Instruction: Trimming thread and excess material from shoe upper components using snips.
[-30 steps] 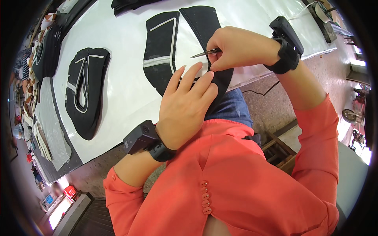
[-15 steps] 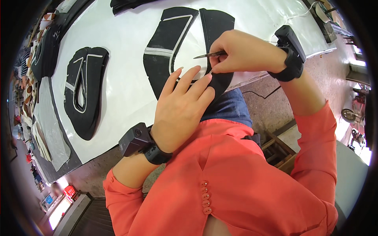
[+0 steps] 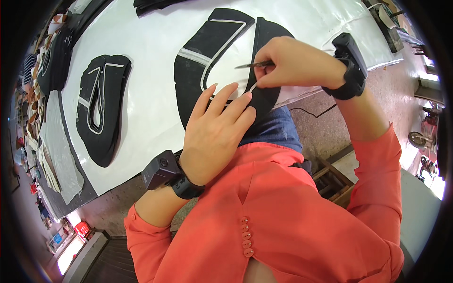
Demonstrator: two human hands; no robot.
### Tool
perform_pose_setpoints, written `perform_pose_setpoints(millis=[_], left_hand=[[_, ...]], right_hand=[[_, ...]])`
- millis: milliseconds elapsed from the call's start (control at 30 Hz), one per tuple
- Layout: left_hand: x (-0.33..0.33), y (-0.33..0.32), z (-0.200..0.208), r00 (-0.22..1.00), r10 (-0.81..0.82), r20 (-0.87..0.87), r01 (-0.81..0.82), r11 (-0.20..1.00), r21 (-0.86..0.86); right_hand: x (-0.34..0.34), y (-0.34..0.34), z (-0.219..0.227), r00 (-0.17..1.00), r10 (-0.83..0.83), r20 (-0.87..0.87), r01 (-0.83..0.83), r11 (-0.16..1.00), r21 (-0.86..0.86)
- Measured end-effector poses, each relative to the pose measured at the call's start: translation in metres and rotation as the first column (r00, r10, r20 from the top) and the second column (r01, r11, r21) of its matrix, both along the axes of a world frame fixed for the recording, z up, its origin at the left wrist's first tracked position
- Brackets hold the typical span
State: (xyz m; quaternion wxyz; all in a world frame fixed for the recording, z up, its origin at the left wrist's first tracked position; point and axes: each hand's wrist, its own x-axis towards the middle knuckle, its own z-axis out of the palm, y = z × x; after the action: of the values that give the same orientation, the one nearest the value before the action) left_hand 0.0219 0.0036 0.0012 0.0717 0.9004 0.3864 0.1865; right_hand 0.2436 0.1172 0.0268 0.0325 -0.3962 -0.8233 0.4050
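A curved black fabric piece [image 3: 189,80] lies near the table's front edge, with narrow white tape along its inner edge and a wider pale band across its left arm. My left hand [image 3: 216,129] rests flat on its lower part, fingers spread. Between the thumb and forefinger of my right hand [image 3: 295,61] is the end of a narrow white tape [image 3: 253,88], drawn up from the inner edge beside my left fingertips. The same hand also keeps a pointed dark metal tool [image 3: 250,65], its tip aimed left; the rest is hidden in the palm.
A similar black fabric piece [image 3: 109,134] with white tape lies on the left of the white table [image 3: 141,61]. More dark fabric [image 3: 153,5] is at the far edge. A clear plastic sheet [image 3: 66,155] hangs at the left end. A wooden stool [image 3: 332,181] stands below the table.
The black piece has turned clockwise, its far end swinging right. More of the white tape now shows between my right fingers and the fabric. Both hands have barely shifted.
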Motion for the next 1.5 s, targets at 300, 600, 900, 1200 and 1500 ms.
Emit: perform_pose_setpoints(millis=[300,600,900,1200,1500], left_hand=[[0.004,0.002,-0.004,0.999,-0.005,0.044,0.005,1.000,0.001],[0.009,-0.001,-0.008,0.999,0.045,0.022,-0.046,0.999,0.028],[0.009,-0.003,-0.008,0.999,0.038,-0.027,-0.038,0.999,0.020],[0.009,-0.004,-0.003,0.997,0.073,0.011,-0.073,0.997,0.000],[-0.003,-0.009,-0.007,1.000,-0.004,-0.011,0.004,1.000,-0.018]], right_hand=[[-0.005,0.011,0.002,0.998,-0.049,0.046,0.052,0.997,-0.056],[-0.005,0.011,-0.010,0.999,-0.035,-0.009,0.035,0.999,0.036],[0.004,0.024,-0.011,0.999,-0.036,-0.011,0.037,0.992,0.122],[-0.007,-0.012,-0.020,0.992,-0.126,-0.024,0.128,0.989,0.079],[0.006,0.008,0.005,0.999,-0.031,0.037,0.031,0.999,0.014]])
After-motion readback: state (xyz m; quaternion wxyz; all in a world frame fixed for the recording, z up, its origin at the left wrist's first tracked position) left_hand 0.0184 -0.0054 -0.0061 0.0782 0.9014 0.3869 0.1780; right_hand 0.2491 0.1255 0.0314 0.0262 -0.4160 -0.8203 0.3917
